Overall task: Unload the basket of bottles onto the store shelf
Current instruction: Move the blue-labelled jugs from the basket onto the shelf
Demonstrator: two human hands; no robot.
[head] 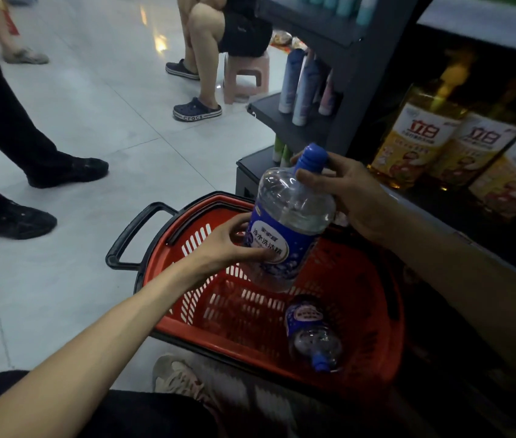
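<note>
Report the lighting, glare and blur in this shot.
Head view: a bright reflection glares on the glossy grey tiled floor; the black store shelf at right is dim, its yellow labelled bottles soft; the clear blue-capped bottle, held by left hand and right hand, is fairly sharp; wide-angle bending tilts the shelving.

The left hand (218,249) and right hand (356,197) are bare, forearms (101,333) too; black cloth (130,417) covers the lap; one foot wears a pale, laced sneaker (175,379).
</note>
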